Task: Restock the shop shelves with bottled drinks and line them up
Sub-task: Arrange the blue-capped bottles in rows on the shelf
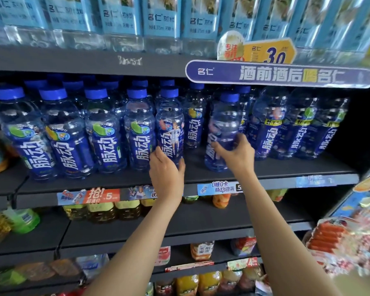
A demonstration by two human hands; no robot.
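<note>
Head view: both arms reach up to the dark grey metal shelf (201,178) holding clear plastic drink bottles with blue caps and blue labels.

Left hand (166,169) wraps the lower part of one blue-capped clear bottle (169,122); thumb on its left side, fingers curled round the right. Bottle stands upright on the shelf near the front edge, touching the row of same bottles (73,129) just left of the hand.

Right hand (236,154) grips the lower half of a second blue-capped clear bottle (223,124), fingers curled across its front. That bottle tilts slightly, base toward the left hand, and stands near the shelf front. A bare gap of shelf lies between the two hands.

Just right of the right hand: more blue-label bottles (295,124), set further back. Behind both hands: further bottles of the same kind, deeper on the shelf.

Above the right hand: purple banner with white characters (280,75) on the upper shelf edge, pale-blue-label bottles (158,18) over it.

Below the hands: price strips (90,196) on the shelf edge, then lower shelves with yellow and orange drinks (107,210).
</note>
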